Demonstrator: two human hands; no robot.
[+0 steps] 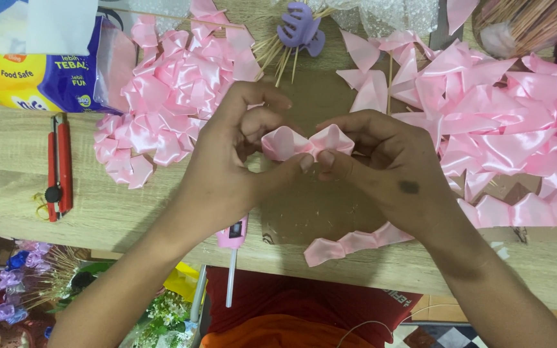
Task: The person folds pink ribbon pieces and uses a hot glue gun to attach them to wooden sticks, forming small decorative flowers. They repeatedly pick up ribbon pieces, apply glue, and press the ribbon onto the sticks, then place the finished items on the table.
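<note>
Both my hands meet over the middle of a wooden table (20, 180), pinching a small folded piece of pink satin ribbon (307, 142) between thumbs and fingers. My left hand (233, 161) grips its left fold, my right hand (381, 161) its right fold. A strip of joined pink ribbon folds (356, 242) lies on the table just below my right wrist. A pink glue gun (232, 240) lies under my left forearm, its cord hanging over the table's front edge.
Piles of folded pink ribbon pieces lie at the left (162, 96) and right (498, 109). A red box cutter (59, 164) lies far left below a tissue pack (40, 64). A purple hair claw (301, 29) and wooden skewers (523, 19) sit at the back.
</note>
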